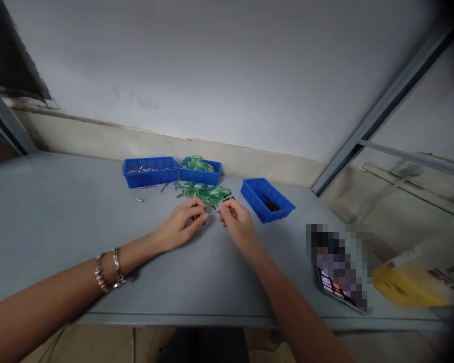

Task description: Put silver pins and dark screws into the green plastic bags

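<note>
A thin metal pin point(214, 212) spans the gap between my two hands, just in front of the green plastic bag point(212, 194). My right hand point(237, 222) pinches its right end, where a small dark part shows near the fingers. The fingers of my left hand point(187, 219) are closed at the pin's left end; whether they grip firmly cannot be seen. Similar metal pins point(145, 201) lie loose on the table to the left and around the bag, several of them by its left edge.
Along the wall stand a blue bin point(151, 176) of metal pins and a blue bin point(200, 175) with green plastic in it. To the right, another blue bin point(267, 201) holds small dark parts. A phone point(338, 282) and a yellow-and-clear bag point(404, 287) lie on the grey table point(212, 282).
</note>
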`<state>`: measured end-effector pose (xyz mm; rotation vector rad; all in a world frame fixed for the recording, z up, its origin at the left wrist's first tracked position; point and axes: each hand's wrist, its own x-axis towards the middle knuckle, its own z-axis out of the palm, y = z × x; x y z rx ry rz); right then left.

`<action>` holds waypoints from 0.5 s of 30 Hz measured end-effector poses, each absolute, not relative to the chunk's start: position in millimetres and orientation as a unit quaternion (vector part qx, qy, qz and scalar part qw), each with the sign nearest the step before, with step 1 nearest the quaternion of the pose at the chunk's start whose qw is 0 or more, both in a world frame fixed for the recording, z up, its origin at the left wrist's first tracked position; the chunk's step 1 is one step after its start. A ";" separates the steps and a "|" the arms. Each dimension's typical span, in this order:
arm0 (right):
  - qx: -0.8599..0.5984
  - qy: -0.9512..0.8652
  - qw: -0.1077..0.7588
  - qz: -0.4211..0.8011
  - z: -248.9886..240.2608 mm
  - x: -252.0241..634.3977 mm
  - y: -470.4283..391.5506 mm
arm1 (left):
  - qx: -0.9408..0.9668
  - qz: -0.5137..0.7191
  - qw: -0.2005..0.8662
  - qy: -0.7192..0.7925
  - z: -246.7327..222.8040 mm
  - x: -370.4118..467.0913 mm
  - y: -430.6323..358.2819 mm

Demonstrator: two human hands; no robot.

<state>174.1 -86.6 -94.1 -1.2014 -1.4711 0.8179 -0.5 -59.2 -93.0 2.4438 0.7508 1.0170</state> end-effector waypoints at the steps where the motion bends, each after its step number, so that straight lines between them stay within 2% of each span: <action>1: -0.506 -0.611 0.503 0.341 -94.3 174.6 -85.8 | 0.872 0.366 0.189 0.263 -92.9 0.1 -60.8; 8: -0.519 -0.636 0.410 0.398 -99.4 172.8 -83.2 | 0.847 0.420 0.111 0.308 -93.5 -3.5 -57.5; 11: -0.494 -0.646 0.423 0.400 -100.3 171.0 -85.3 | 0.839 0.409 0.114 0.340 -94.3 -4.9 -53.2; 15: -0.509 -0.646 0.458 0.336 -97.0 172.2 -87.6 | 0.861 0.351 0.164 0.330 -96.6 -2.9 -50.1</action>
